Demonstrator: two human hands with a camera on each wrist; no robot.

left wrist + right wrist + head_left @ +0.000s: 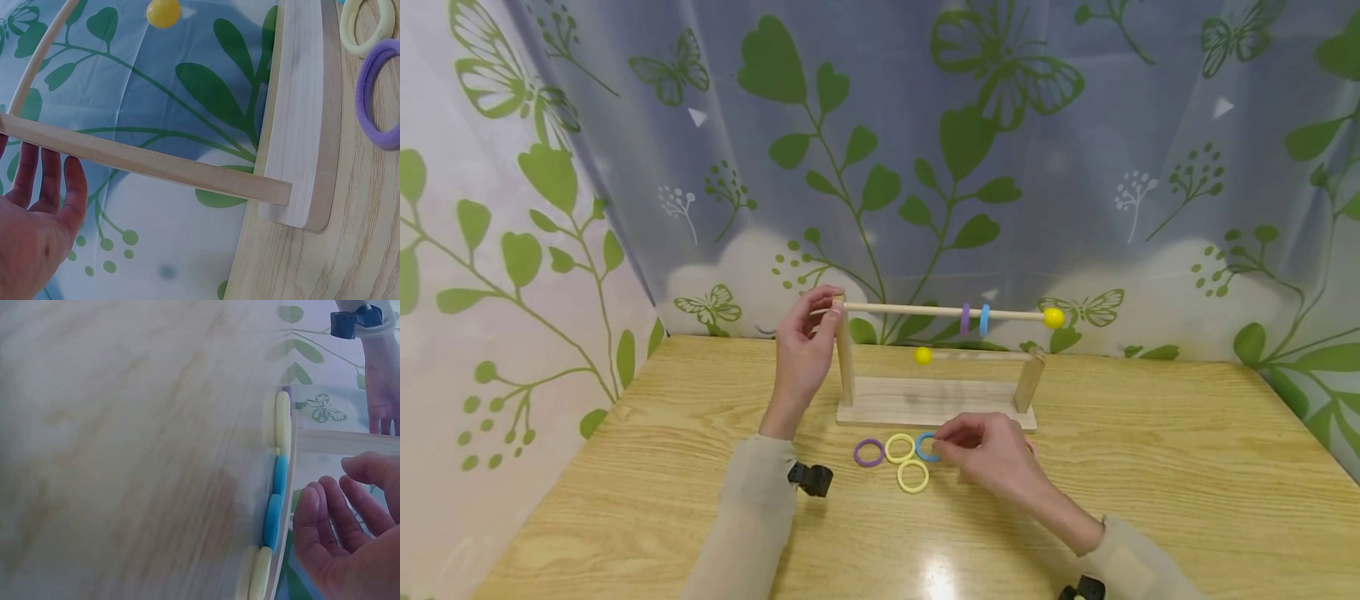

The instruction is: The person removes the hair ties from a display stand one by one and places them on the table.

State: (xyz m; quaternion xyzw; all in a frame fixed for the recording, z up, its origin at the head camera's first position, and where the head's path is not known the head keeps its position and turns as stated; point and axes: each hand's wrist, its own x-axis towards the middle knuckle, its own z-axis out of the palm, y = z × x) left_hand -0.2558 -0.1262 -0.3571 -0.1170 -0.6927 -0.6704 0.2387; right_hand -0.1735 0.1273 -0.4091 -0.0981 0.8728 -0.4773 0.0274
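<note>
A wooden stand [936,404] has two posts and two horizontal rods tipped with yellow balls. My left hand [805,350] grips the top of its left post [150,156], thumb in front and fingers behind. On the upper rod hang a purple ring [966,319] and a blue ring [984,320]. My right hand [992,454] hovers low over the table, fingertips close by another blue ring [925,447]. In the right wrist view its fingers [337,519] are loosely bent with nothing between them and the thumb.
Left of the right hand lie a purple ring [869,452] and two yellow rings [913,477] on the wooden table [647,467]. A pinkish ring [1032,448] peeks out behind that hand. A patterned curtain [880,167] hangs behind the stand.
</note>
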